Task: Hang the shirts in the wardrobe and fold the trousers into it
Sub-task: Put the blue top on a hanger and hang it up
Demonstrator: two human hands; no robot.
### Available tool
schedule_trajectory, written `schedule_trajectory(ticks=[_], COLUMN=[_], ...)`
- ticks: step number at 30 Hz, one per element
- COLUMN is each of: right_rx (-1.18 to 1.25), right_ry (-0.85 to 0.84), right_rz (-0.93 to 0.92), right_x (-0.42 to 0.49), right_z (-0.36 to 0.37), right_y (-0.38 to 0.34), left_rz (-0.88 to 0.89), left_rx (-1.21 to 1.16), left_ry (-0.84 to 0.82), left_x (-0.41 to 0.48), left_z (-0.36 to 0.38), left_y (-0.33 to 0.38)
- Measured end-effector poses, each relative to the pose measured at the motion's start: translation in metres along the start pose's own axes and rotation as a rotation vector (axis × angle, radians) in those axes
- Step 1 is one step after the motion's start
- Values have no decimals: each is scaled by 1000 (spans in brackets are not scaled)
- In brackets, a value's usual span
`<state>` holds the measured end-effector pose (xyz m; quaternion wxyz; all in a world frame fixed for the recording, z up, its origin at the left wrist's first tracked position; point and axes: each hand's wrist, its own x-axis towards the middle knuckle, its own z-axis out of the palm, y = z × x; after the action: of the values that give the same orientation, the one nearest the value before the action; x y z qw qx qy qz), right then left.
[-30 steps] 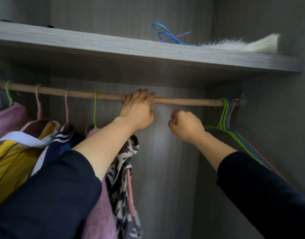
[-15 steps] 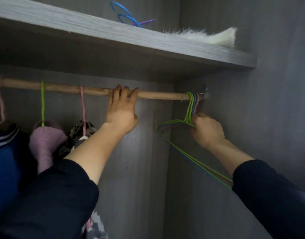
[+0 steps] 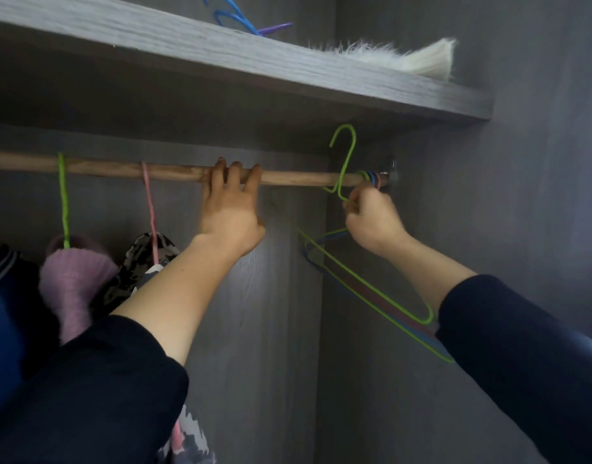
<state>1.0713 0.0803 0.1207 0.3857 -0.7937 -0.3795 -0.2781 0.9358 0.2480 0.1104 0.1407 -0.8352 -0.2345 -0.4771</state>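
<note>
Right hand (image 3: 371,222) near, curled tight round neck of green hanger (image 3: 347,162), hook lifted clear above rod (image 3: 298,178). Left hand (image 3: 231,212) alongside, fingers hooked over rod. Beyond, far right: spare hangers (image 3: 375,177) bunched at rod end, frames overlapping green one. Risk: snagging on tangled wires, dragging spares off w/ it. Hung shirts (image 3: 73,272) at left.

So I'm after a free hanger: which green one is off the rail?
The green hanger in the right hand: its hook stands clear above the wooden rail, while the other green ones hook over it.
</note>
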Motion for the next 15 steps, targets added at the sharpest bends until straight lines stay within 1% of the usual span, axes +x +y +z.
schedule_trajectory(ticks=[1, 3, 7, 11, 15], right_rx=[75, 150, 165, 133, 187], right_ry=[-9, -32, -112, -158, -199], right_rz=[37, 76, 85, 91, 189], right_x=[0, -4, -29, -70, -115], right_z=[3, 8, 11, 2, -8], right_y=[-4, -10, -18, -16, -1], left_rz=[-1, -4, -28, -85, -72], left_rx=[0, 7, 27, 69, 11], left_ry=[-18, -53, -153, -239, -358], left_x=[1, 1, -3, -17, -48], left_z=[-2, -6, -15, -25, -17], left_y=[0, 0, 5, 21, 52])
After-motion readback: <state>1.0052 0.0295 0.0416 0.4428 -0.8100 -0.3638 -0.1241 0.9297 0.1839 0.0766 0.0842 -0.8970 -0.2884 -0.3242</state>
